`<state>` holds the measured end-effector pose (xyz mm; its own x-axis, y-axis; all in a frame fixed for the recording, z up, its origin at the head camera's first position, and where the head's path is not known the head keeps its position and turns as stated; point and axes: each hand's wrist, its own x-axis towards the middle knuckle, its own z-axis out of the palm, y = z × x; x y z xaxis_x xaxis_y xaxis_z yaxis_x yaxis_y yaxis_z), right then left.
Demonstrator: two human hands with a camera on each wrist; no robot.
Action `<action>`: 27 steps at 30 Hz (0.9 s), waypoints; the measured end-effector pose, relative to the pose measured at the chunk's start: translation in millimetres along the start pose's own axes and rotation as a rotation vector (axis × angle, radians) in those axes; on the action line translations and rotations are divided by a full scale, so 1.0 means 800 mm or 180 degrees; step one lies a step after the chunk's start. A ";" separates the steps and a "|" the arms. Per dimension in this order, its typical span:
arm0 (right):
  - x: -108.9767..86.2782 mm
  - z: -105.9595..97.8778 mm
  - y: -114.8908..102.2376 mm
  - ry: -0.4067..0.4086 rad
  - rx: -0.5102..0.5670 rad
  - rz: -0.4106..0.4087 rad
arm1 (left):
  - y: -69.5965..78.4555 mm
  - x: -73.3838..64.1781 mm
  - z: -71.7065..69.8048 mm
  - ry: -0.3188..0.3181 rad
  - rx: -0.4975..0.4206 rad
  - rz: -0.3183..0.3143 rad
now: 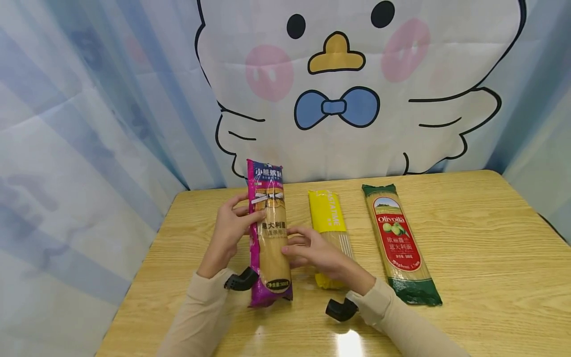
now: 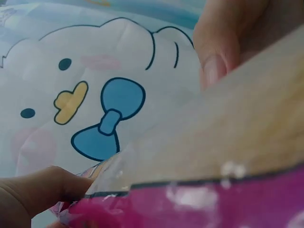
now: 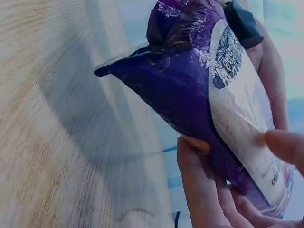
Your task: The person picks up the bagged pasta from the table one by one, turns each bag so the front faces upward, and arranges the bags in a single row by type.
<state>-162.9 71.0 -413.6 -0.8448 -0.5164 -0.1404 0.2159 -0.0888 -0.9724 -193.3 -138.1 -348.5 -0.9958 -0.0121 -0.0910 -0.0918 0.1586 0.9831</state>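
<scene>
A magenta-edged pack of spaghetti (image 1: pixel 273 253) is held up, its see-through front facing me. My left hand (image 1: pixel 230 230) grips its left edge, thumb across the front and fingers behind. On the opposite edge my right hand (image 1: pixel 317 249) holds the pack, thumb on the front and fingers curled behind. The right wrist view shows the pack's purple lower end (image 3: pixel 166 76) raised off the wooden table (image 3: pixel 57 156), with a shadow below. In the left wrist view, the left thumb (image 2: pixel 47 190) presses on the pack's edge.
A yellow-topped pack of spaghetti (image 1: pixel 327 213) lies just right of the held pack, partly behind my right hand. Farther right lies a green-ended spaghetti pack with a red label (image 1: pixel 398 243). A curtain with a cartoon bird (image 1: pixel 339 144) hangs behind the table's far edge.
</scene>
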 end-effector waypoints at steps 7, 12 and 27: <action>-0.001 0.002 -0.005 0.0169 0.0078 -0.0087 | -0.005 0.001 0.001 -0.0024 -0.0107 0.0001; -0.004 0.006 -0.012 0.0345 -0.0003 -0.0081 | -0.014 0.004 0.001 0.0016 -0.0114 0.0011; -0.006 0.012 -0.012 0.0631 -0.0232 -0.0029 | -0.041 0.013 -0.004 0.0045 -0.0185 0.0010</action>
<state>-156.4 66.3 -402.0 -0.9279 -0.3376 -0.1585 0.1779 -0.0271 -0.9837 -201.0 -146.5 -380.9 -0.9960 -0.0257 -0.0861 -0.0883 0.1010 0.9910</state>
